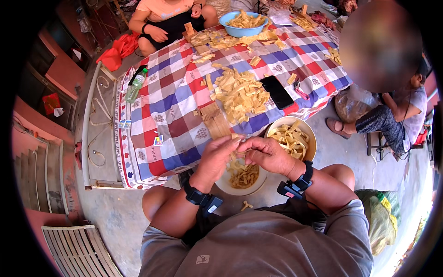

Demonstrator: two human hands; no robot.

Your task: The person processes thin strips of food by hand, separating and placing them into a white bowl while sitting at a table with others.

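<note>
My left hand (215,158) and my right hand (270,154) meet at the table's near edge, fingertips pinched together. Between them hangs a thin, pale yellow strip (236,162), partly hidden by the fingers. Below lies a white bowl (226,186) holding short, curled yellowish strips (245,177). To the right of my right hand, a cream basin (313,142) contains longer ribbon-like strips (289,136). Just beyond my left hand, a small wooden board (217,123) rests on the checked tablecloth (180,121). A heap of flat, cut yellowish pieces (238,91) spreads past the board.
A black phone (277,92) and a pink-handled item (301,91) lie right of the heap. A green-capped bottle (137,85) stands or lies at left. Across the table are a blue basin (242,32) of strips and a person (166,26); another person (398,110) sits at right.
</note>
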